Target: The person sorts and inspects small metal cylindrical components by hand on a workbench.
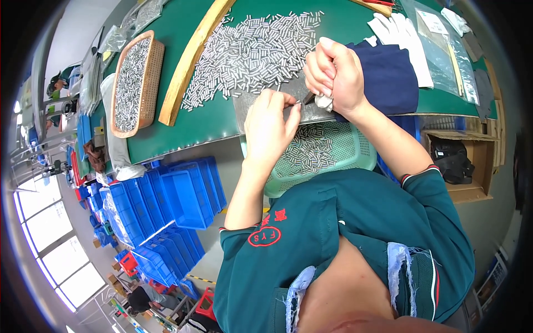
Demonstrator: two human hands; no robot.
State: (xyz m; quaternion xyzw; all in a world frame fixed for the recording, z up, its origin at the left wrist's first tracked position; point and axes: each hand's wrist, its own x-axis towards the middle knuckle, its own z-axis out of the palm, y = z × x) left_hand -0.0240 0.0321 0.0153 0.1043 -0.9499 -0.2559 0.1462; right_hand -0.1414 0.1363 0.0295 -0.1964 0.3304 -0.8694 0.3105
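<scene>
A large heap of small silver metal pins (252,53) lies on the green table (172,133). My left hand (269,125) pinches one pin at the table's near edge, on a grey metal sheet (302,102). My right hand (333,75) is closed around a small dark tool and a white rag, its tip meeting the left fingers. Below the hands a light green mesh basket (338,155) holds several finished pins (308,152).
A wooden strip (189,61) borders the heap on the left. A woven tray (133,83) full of pins sits further left. A navy cloth (388,77), white gloves (402,36) and plastic bags (444,50) lie right. Blue crates (166,211) are stacked on the floor; a cardboard box (461,166) stands right.
</scene>
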